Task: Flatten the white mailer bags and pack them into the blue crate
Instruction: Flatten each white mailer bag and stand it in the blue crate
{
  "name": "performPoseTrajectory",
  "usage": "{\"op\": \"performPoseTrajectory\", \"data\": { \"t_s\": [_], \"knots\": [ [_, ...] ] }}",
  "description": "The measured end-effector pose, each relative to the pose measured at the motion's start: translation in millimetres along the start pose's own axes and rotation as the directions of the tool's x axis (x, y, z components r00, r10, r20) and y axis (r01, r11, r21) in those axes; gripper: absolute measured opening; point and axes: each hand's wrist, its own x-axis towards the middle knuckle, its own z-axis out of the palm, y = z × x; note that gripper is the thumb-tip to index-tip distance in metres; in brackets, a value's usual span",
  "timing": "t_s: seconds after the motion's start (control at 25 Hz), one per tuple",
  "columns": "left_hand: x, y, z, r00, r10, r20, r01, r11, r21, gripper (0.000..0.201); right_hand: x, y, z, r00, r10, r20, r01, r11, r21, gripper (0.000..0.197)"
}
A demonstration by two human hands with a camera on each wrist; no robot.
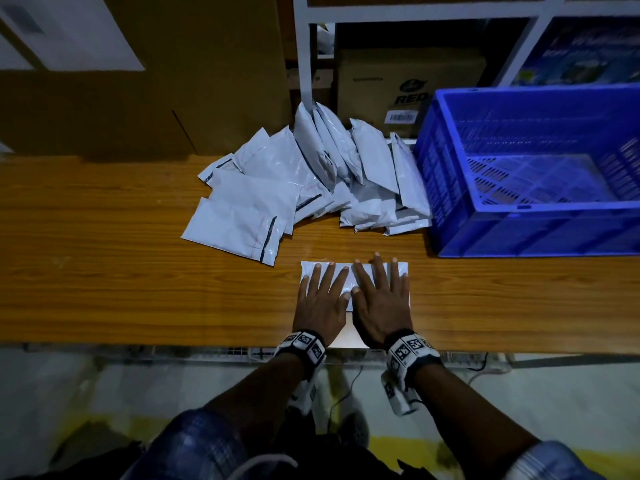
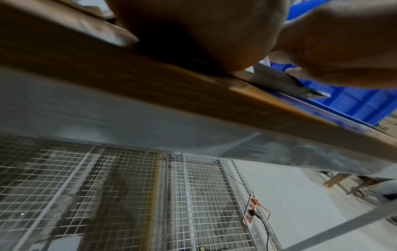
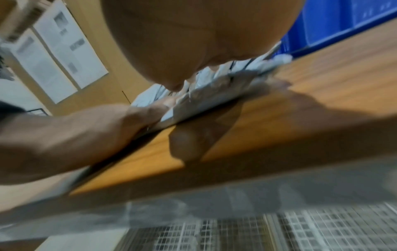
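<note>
One white mailer bag [image 1: 347, 265] lies flat near the front edge of the wooden table [image 1: 104, 271]. Both hands press on it side by side with fingers straight and spread: my left hand [image 1: 320, 299] on its left half, my right hand [image 1: 381, 296] on its right half. In the right wrist view the bag [image 3: 214, 96] shows as a thin crinkled sheet under the palm. A loose pile of white mailer bags [image 1: 301, 178] lies behind, some leaning on each other. The blue crate [image 1: 533, 168] stands at the right, with nothing visible inside.
A large cardboard box [image 1: 145, 81] stands behind the table at the left. A white shelf frame [image 1: 304, 64] with a smaller carton [image 1: 408, 84] rises behind the pile. Below the table edge a wire grid [image 2: 128, 195] and a power strip [image 2: 251, 212] show.
</note>
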Motion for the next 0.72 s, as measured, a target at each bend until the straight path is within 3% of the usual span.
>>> {"op": "performPoseTrajectory", "data": {
  "t_s": [0.2, 0.48, 0.64, 0.72],
  "knots": [
    [0.9, -4.9, 4.5, 1.0, 0.014, -0.001, -0.014, 1.0, -0.01, 0.057, 0.0, 1.4, 17.3, 0.998, 0.031, 0.054, -0.03, 0.999, -0.02, 0.054],
    [0.6, -8.4, 0.9, 1.0, -0.022, -0.018, 0.022, 1.0, -0.014, 0.065, 6.9, 2.5, 12.7, 0.993, 0.024, 0.112, -0.028, 0.999, 0.037, 0.054],
    [-0.5, -11.1, 5.0, 1.0, -0.03, -0.009, 0.029, 0.999, -0.024, 0.06, 9.2, 5.7, 3.0, 0.976, 0.006, 0.216, -0.024, 0.996, 0.081, 0.054],
    [-0.7, -10.0, 4.9, 0.999, -0.035, -0.015, 0.034, 0.999, -0.009, 0.059, 9.1, 4.6, -4.5, 0.98, -0.017, 0.198, 0.008, 0.999, 0.045, 0.055]
  ]
}}
